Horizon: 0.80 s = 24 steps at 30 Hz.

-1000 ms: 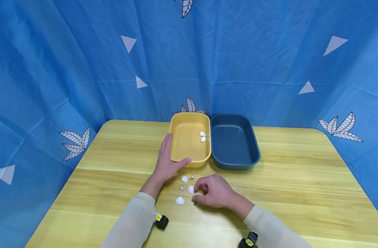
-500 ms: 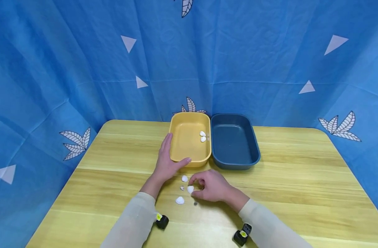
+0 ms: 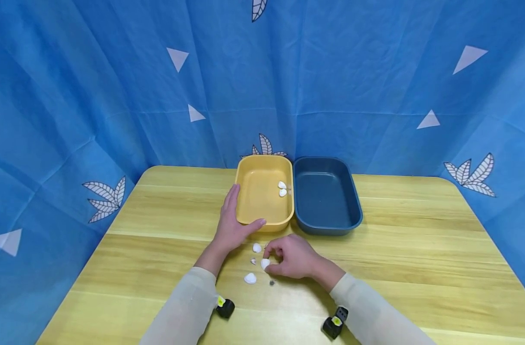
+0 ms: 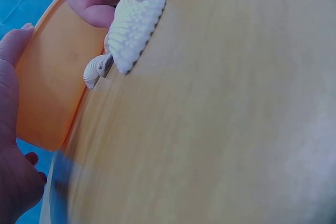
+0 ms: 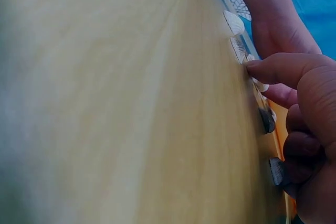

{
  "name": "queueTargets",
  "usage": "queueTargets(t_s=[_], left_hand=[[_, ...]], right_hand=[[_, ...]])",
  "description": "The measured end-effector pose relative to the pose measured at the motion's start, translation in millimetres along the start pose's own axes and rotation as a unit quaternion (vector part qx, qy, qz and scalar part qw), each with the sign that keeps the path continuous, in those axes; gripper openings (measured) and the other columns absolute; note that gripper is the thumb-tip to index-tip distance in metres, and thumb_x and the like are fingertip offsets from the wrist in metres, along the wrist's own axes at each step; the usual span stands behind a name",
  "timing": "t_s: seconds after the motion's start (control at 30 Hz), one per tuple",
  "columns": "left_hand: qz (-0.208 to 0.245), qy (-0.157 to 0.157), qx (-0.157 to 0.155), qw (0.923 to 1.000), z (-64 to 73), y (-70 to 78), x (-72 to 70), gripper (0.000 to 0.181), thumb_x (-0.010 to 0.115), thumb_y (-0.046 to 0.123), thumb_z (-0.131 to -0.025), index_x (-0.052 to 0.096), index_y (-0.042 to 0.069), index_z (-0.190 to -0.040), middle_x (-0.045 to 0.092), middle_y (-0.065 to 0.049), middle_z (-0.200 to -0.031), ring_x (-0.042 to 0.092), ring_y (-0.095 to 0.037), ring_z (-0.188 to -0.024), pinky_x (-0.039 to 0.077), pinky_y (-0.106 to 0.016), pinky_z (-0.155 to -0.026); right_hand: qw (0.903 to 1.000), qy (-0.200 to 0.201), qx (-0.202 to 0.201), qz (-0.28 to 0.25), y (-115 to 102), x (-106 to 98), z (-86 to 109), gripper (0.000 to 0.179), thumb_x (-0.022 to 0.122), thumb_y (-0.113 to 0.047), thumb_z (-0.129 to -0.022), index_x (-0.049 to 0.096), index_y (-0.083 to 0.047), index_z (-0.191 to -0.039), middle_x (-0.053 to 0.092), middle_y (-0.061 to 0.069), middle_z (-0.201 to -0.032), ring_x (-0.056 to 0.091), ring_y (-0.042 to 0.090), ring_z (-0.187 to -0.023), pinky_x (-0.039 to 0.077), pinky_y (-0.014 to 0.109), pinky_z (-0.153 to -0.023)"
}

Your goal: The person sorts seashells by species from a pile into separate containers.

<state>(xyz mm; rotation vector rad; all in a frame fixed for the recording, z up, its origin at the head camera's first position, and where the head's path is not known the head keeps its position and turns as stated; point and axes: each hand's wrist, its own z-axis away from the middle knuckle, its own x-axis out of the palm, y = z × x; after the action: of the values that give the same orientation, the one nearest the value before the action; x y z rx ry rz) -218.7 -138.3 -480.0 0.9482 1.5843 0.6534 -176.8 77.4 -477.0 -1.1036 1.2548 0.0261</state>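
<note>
My left hand (image 3: 232, 225) rests on the near left corner of the yellow tray (image 3: 262, 224), fingers straight along its side and thumb across the front rim. Two white shells (image 3: 282, 189) lie inside that tray. My right hand (image 3: 294, 256) is low over the table, thumb and forefinger pinching a white seashell (image 3: 265, 264). Around it lie another white shell (image 3: 256, 247), a larger white one (image 3: 250, 278), a small mottled shell (image 3: 253, 261) and a small dark piece (image 3: 272, 283). In the right wrist view, dark shells (image 5: 266, 120) show beside the curled fingers, mostly hidden from above.
A dark blue tray (image 3: 327, 227) stands against the yellow tray's right side. Both are at the back of the wooden table (image 3: 417, 249), before a blue curtain (image 3: 353, 72). Black cameras (image 3: 225, 308) sit at both wrists.
My right hand has moved slightly away from me, from beside the dark piece to the white shell, uncovering the dark piece. My left hand stays on the yellow tray.
</note>
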Motion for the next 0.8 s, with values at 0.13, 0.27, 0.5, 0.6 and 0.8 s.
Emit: queueTargets(t_s=[0.13,0.27,0.5,0.6,0.8], left_hand=[[-0.003,0.000,-0.002,1.0000,0.2,0.1,0.4,0.116,0.084,0.049,-0.076,0.012,0.018,-0.162,0.009,0.005,-0.165,0.012,-0.023,-0.148,0.018,-0.051,-0.116],[-0.007,0.000,-0.006,1.0000,0.4,-0.6,1.5,0.116,0.084,0.049,-0.076,0.012,0.019,-0.162,0.009,0.005,-0.165,0.012,-0.023,-0.148,0.017,-0.049,-0.117],[-0.013,0.001,-0.007,0.9999,0.8,-1.2,1.9,0.116,0.083,0.051,-0.076,0.011,0.022,-0.162,0.009,0.006,-0.165,0.012,-0.023,-0.148,0.017,-0.049,-0.117],[-0.014,-0.001,-0.005,0.9999,1.1,-1.0,1.6,0.116,0.083,0.051,-0.076,0.011,0.020,-0.162,0.009,0.004,-0.165,0.013,-0.025,-0.148,0.017,-0.051,-0.117],[-0.009,-0.004,-0.003,0.9999,1.3,-1.4,1.2,0.116,0.084,0.049,-0.077,0.011,0.019,-0.162,0.008,0.005,-0.165,0.012,-0.024,-0.148,0.017,-0.051,-0.116]], right_hand=[[1.0000,-0.001,0.009,-0.002,0.5,0.0,0.9,0.016,0.084,-0.032,-0.078,0.072,-0.026,-0.088,0.041,-0.018,-0.052,0.038,0.000,-0.050,0.038,0.024,-0.054],[0.9998,0.011,0.007,-0.017,0.4,-0.8,3.3,0.016,0.084,-0.032,-0.079,0.072,-0.026,-0.087,0.039,-0.018,-0.053,0.039,0.001,-0.051,0.038,0.024,-0.056],[0.9980,0.042,-0.009,-0.047,-3.5,-6.2,7.1,0.015,0.085,-0.029,-0.080,0.072,-0.026,-0.088,0.032,-0.016,-0.053,0.032,0.001,-0.050,0.031,0.022,-0.052],[0.9966,0.056,-0.007,-0.059,-6.7,-10.1,8.5,0.017,0.086,-0.027,-0.079,0.073,-0.025,-0.090,0.029,-0.014,-0.053,0.028,0.001,-0.050,0.029,0.022,-0.051],[0.9922,0.089,-0.015,-0.086,-13.8,-20.9,10.3,0.019,0.086,-0.023,-0.079,0.073,-0.021,-0.092,0.026,-0.013,-0.058,0.028,0.003,-0.054,0.031,0.022,-0.054]])
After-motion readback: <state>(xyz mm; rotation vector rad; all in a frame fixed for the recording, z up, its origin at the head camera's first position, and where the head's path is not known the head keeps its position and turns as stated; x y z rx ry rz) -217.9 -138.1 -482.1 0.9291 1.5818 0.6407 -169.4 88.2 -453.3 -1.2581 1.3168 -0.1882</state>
